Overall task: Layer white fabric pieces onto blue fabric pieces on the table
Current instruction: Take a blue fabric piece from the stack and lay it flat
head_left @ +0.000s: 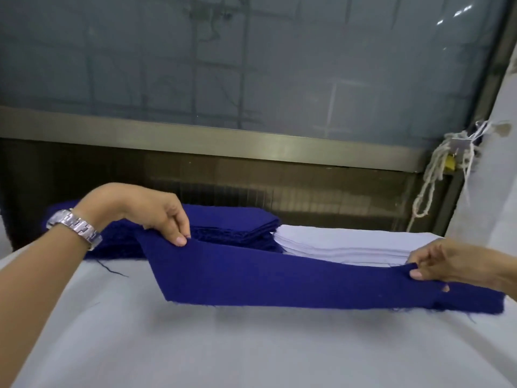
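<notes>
At the left, the blue fabric piece [279, 278] is pinched at its upper corner by the fingers [179, 240] of the left hand [151, 217], held stretched over the table [195, 348] on the near side of the blue stack [237, 222] and the white stack [344, 245], and pinched at its right end by the right hand [453, 264].

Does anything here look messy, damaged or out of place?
Only small things: a loose dark thread lies on the table just in front of the blue stack, and the blue piece being held has fraying threads along its lower right edge.
</notes>
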